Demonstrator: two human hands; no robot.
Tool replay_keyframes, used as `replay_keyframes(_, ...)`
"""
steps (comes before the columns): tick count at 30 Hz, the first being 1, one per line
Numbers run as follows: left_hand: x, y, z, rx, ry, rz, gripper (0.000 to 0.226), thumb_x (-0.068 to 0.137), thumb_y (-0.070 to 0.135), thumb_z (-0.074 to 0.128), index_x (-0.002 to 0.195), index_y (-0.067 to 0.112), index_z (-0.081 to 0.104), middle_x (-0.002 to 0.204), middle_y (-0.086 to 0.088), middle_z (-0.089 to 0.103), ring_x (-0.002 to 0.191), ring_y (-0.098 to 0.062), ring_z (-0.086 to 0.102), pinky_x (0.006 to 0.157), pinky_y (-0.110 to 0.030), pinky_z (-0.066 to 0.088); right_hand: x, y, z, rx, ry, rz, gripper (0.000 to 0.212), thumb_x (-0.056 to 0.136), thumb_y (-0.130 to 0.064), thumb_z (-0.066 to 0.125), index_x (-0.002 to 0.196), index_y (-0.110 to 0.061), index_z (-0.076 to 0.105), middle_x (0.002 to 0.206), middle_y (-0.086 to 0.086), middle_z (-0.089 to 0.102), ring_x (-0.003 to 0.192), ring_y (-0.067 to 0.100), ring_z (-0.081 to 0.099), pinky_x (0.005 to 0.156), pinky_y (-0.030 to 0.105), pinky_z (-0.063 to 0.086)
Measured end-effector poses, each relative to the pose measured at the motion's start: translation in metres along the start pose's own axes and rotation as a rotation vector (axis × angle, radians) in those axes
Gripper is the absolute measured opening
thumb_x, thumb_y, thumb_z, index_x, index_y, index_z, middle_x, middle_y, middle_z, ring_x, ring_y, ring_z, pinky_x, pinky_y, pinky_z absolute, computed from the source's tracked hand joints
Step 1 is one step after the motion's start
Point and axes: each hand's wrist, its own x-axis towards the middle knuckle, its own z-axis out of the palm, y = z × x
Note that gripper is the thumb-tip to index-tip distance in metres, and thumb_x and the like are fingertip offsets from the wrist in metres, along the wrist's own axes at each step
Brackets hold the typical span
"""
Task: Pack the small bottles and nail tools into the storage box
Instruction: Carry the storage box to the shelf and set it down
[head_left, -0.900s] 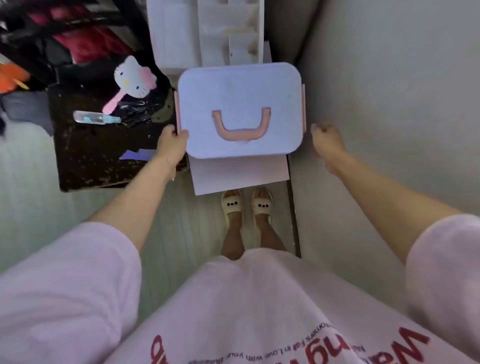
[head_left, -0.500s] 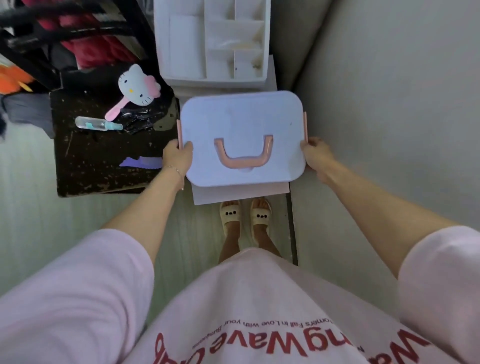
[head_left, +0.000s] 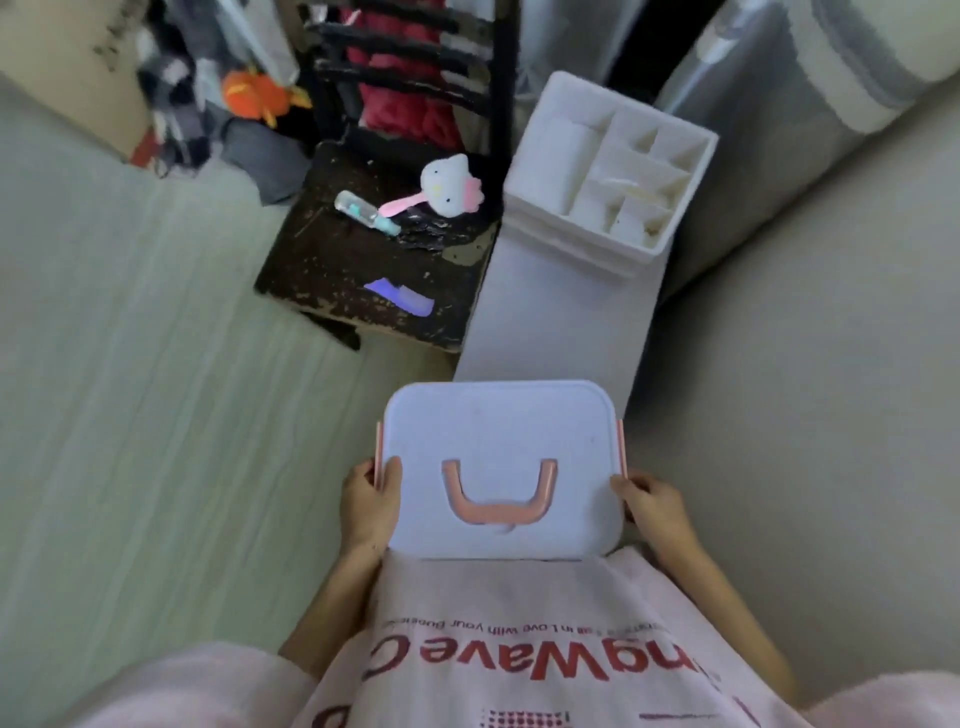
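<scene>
A pale lilac storage box (head_left: 498, 431) with a pink U-shaped handle (head_left: 498, 496) on its shut lid is held close to my body, off the white stand. My left hand (head_left: 370, 501) grips its left side at the pink clasp. My right hand (head_left: 652, 501) grips the right side. No small bottles or nail tools show outside the box. The box's inside is hidden by the lid.
A white stand (head_left: 561, 322) bears a white divided organiser tray (head_left: 613, 171) at its far end. Left of it a dark worn stool (head_left: 374, 265) holds a cat-shaped hand mirror (head_left: 447, 187), a clear tube (head_left: 363, 210) and a purple comb (head_left: 400, 296). A bed edge runs along the right.
My right hand took hold of the box's right side. Both hands lifted the box off the white stand and drew it towards my body; the view tilted up.
</scene>
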Motion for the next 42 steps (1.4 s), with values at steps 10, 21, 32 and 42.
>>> replay_keyframes(10, -0.072, -0.074, -0.054, -0.258, 0.236, -0.169, 0.036, 0.087, 0.027, 0.059, 0.058, 0.020, 0.040, 0.055, 0.006, 0.042, 0.051, -0.010, 0.038, 0.049, -0.025, 0.027, -0.009, -0.055, 0.037, -0.601, -0.192, -0.442, 0.042, 0.093, -0.041, 0.043, 0.074, -0.004, 0.049, 0.071, 0.005, 0.048, 0.062, 0.020, 0.043, 0.053, 0.031, 0.032)
replay_keyframes(21, -0.070, -0.167, -0.162, -0.516, 0.431, -0.321, 0.030, 0.089, 0.035, 0.055, 0.070, 0.012, 0.052, 0.066, 0.002, 0.054, 0.065, -0.018, 0.049, 0.056, -0.029, 0.035, -0.089, -0.088, 0.196, -0.743, -0.192, -0.761, 0.031, 0.093, -0.042, 0.041, 0.089, -0.012, 0.049, 0.078, -0.005, 0.052, 0.073, 0.019, 0.049, 0.059, 0.031, 0.033)
replay_keyframes(32, -0.063, -0.270, -0.274, -0.702, 0.838, -0.557, 0.031, 0.090, 0.037, 0.053, 0.076, 0.009, 0.058, 0.067, 0.000, 0.056, 0.062, -0.014, 0.049, 0.054, -0.026, 0.037, -0.163, -0.105, 0.401, -0.938, -0.508, -0.898, 0.021, 0.092, -0.033, 0.049, 0.088, -0.012, 0.050, 0.073, -0.007, 0.054, 0.067, 0.009, 0.051, 0.062, 0.029, 0.038)
replay_keyframes(42, 0.006, -0.287, -0.362, -0.809, 0.922, -0.675, 0.052, 0.076, 0.054, 0.050, 0.066, 0.003, 0.054, 0.058, -0.005, 0.050, 0.057, -0.020, 0.044, 0.053, -0.031, 0.033, -0.174, -0.172, 0.572, -1.080, -0.685, -0.924, 0.020, 0.091, -0.031, 0.051, 0.077, -0.016, 0.051, 0.068, -0.004, 0.055, 0.062, 0.012, 0.052, 0.051, 0.021, 0.033)
